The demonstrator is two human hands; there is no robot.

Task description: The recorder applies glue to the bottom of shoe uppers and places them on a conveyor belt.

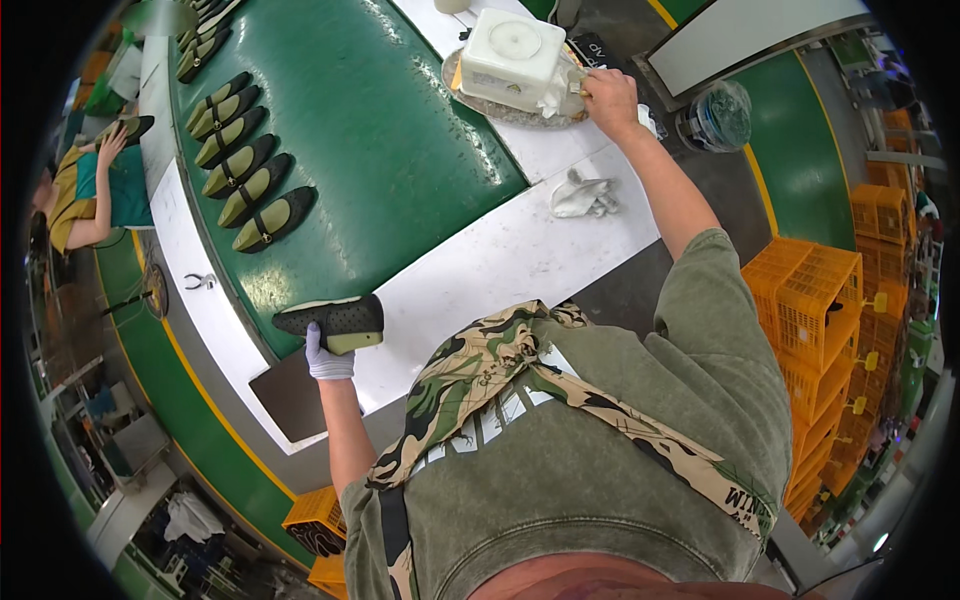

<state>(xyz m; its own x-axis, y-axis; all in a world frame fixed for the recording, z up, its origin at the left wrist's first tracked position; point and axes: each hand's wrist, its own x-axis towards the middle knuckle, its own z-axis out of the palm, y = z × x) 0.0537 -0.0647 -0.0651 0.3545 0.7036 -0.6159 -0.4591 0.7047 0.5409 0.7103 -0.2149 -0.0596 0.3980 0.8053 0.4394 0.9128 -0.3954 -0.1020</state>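
My left hand (326, 357), in a pale glove, grips a black flat shoe (330, 316) with a green last inside it. The shoe lies on its side in the hand, over the near left corner of the green belt (400, 190). At the far right, my bare right hand (610, 100) has its fingers pinched together beside a white plastic container (512, 55). Something small and tan shows at the fingertips; I cannot make out what it is. The container rests on a worn, stained tray (470, 98). A crumpled white cloth (583, 195) lies on the white tabletop (520, 250).
Several black shoes on green lasts (265, 222) line the belt's left side. Pliers (200, 281) lie on the left ledge. A co-worker (95, 190) handles a shoe at far left. Orange crates (810, 300) stand stacked at right, near a plastic-lined bucket (715, 118).
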